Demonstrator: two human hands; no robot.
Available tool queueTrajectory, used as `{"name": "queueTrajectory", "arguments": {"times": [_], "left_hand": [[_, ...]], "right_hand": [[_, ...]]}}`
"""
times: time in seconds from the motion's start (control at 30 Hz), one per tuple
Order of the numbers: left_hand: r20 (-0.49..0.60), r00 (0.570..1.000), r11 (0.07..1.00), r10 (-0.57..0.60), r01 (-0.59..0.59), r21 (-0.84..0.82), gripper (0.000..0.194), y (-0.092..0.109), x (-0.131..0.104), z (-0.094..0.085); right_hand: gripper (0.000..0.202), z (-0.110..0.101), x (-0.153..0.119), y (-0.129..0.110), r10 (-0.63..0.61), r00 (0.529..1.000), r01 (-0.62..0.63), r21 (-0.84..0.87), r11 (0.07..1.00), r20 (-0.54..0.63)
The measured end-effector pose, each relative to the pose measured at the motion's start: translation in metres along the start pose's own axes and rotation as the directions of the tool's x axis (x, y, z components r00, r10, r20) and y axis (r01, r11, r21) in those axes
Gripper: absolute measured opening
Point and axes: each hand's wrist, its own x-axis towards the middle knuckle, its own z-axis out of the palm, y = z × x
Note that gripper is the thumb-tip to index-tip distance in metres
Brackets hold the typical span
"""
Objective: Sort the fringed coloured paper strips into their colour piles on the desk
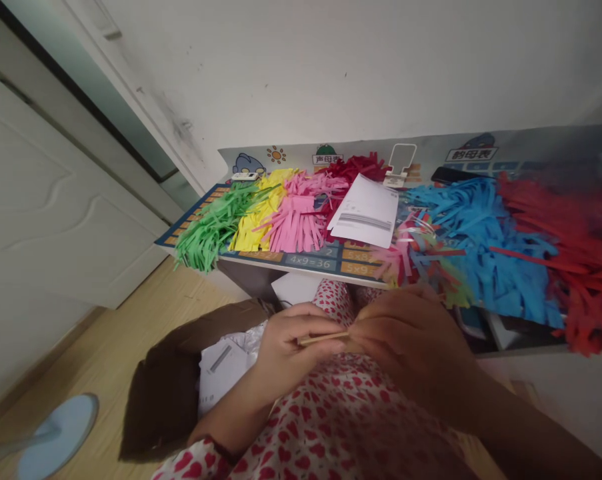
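Above my lap, my left hand (301,347) pinches a thin tan strip (325,339) between thumb and fingers. At the strip's other end, my right hand (405,333) has its fingers closed on it; the fingertips partly hide that end. The strip's exact kind is unclear. On the table beyond lie fringed paper bundles: green (213,223), yellow (255,223), pink (297,223), dark red (353,170), blue (488,233) and red (588,260). A multicoloured fringed bundle (413,250) lies nearest my right hand. White printed papers (365,212) rest over the dark red fringe.
The table (308,263) has a printed multiplication chart on top and stands against the wall. A brown cardboard box (155,393) with papers and clear plastic sits on the floor at left. A round light-blue base (63,433) stands beside it. A white stand (401,165) is at the back.
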Motion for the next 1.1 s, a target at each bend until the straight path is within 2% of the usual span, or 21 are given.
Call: {"name": "queueTrajectory", "arguments": {"times": [0.23,0.6,0.73,0.87,1.0,1.1], "left_hand": [[0.008,0.998,0.993,0.064,-0.064,0.094,0.014,0.002,0.000,0.001],[-0.018,0.996,0.990,0.087,-0.084,0.110,0.010,0.005,0.001,0.003],[-0.036,0.993,0.985,0.110,-0.104,0.136,0.007,0.003,0.001,0.005],[-0.033,0.994,0.983,0.103,-0.096,0.153,0.008,0.002,0.000,0.004],[-0.043,0.996,0.987,0.079,-0.072,0.146,0.009,0.001,0.000,0.002],[-0.009,1.000,0.997,0.011,-0.010,0.070,0.010,0.000,0.001,0.001]], "right_hand": [[0.012,0.000,0.000,-0.001,0.183,0.975,-0.188,0.024,0.982,0.128],[0.016,0.003,-0.002,0.003,0.098,0.993,-0.102,0.062,0.993,0.064],[0.024,0.007,-0.003,-0.001,0.075,0.997,-0.077,0.069,0.995,0.030],[0.015,0.006,-0.005,-0.002,0.177,0.984,-0.177,-0.012,0.984,0.011],[0.016,0.001,-0.005,0.004,0.222,0.968,-0.221,-0.024,0.975,0.112],[0.022,-0.002,-0.005,0.008,0.214,0.962,-0.216,-0.003,0.976,0.168]]}}
